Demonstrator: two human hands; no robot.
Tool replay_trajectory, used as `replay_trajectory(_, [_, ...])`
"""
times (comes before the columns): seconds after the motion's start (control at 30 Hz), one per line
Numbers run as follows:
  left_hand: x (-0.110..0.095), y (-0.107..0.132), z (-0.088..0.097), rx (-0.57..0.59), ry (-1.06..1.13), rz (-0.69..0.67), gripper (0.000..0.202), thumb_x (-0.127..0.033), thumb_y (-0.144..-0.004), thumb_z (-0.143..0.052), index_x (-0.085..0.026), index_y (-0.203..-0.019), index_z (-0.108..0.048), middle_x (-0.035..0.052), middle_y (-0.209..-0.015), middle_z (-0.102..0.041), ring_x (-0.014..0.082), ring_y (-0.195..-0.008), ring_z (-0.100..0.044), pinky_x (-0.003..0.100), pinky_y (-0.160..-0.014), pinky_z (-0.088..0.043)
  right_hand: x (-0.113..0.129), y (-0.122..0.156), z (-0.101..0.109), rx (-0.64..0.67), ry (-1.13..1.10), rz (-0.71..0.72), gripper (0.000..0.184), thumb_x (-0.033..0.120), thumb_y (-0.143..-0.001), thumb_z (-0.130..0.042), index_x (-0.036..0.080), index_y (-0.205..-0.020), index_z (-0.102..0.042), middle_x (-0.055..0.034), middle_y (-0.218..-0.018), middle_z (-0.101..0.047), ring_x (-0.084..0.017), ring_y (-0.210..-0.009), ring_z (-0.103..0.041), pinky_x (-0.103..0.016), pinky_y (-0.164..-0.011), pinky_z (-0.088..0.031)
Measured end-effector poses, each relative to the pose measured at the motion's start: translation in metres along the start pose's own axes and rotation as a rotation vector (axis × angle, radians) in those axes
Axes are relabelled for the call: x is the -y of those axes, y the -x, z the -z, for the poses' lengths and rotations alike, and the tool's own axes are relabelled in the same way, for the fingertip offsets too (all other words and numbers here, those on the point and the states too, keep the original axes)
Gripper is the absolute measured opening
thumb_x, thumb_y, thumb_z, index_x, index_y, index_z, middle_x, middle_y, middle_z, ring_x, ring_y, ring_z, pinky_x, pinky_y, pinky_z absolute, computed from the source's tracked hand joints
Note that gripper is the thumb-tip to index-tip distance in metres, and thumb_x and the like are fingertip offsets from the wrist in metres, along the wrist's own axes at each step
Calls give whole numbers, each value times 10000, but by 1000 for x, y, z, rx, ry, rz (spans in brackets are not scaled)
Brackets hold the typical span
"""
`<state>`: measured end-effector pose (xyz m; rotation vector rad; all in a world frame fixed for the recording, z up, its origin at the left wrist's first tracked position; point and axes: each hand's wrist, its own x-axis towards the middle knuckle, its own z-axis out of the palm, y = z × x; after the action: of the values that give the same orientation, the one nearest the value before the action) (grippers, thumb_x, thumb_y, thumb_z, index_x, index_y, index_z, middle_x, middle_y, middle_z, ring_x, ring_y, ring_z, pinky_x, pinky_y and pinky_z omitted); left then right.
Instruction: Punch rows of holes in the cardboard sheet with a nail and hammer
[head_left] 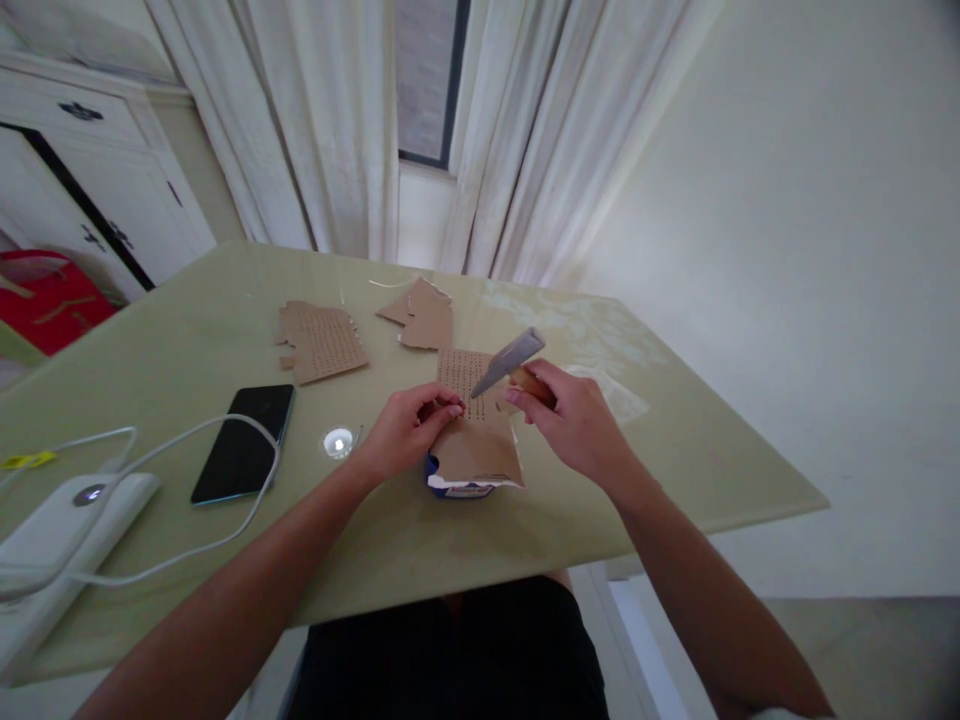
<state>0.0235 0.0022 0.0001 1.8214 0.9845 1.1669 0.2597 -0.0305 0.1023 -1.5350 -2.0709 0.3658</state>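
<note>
In my right hand is a hammer with a wooden handle and a grey metal head that tapers to a thin end. Its head is raised over a piece of brown cardboard pierced with rows of small dark holes. My left hand rests at the left side of this cardboard, thumb and fingers pinched on a small red thing whose kind I cannot make out. Beneath the cardboard is a blue box, mostly covered.
Another perforated cardboard piece and a torn cardboard scrap lie farther back. At the left are a black phone, a white cable, a white power strip and a small round shiny object. Clear plastic lies at right.
</note>
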Motion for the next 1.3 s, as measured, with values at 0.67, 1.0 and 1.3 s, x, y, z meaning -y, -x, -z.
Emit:
replay_trajectory(0.67, [0, 0, 1, 12, -17, -3, 220, -377, -973, -668, -182, -939, -765, -1, -775, -729, 121, -623, -566, 241, -582, -431, 30, -2, 9, -97, 321, 148, 303, 408, -1117, -498, 207, -1184, -714, -49, -822, -756, -213, -674, -663, -296, -649, -341])
replay_trajectory(1.0, [1, -1, 1, 40, -31, 4, 241, -401, -978, -670, -186, -925, -765, 13, -812, -752, 140, -678, -617, 251, -619, -471, 34, -3, 8, -74, 401, 120, 294, 402, -1127, -493, 210, -1180, -709, -64, -863, -781, -243, -744, -714, -313, -663, -342])
replay_trajectory(1.3, [-3, -1, 3, 52, -46, -18, 213, -369, -969, -666, -192, -893, -758, -6, -751, -718, 130, -634, -576, 244, -605, -450, 33, -2, 9, -96, 424, 102, 305, 412, -1130, -476, 208, -1162, -700, -62, -835, -775, -228, -704, -690, -308, -646, -324])
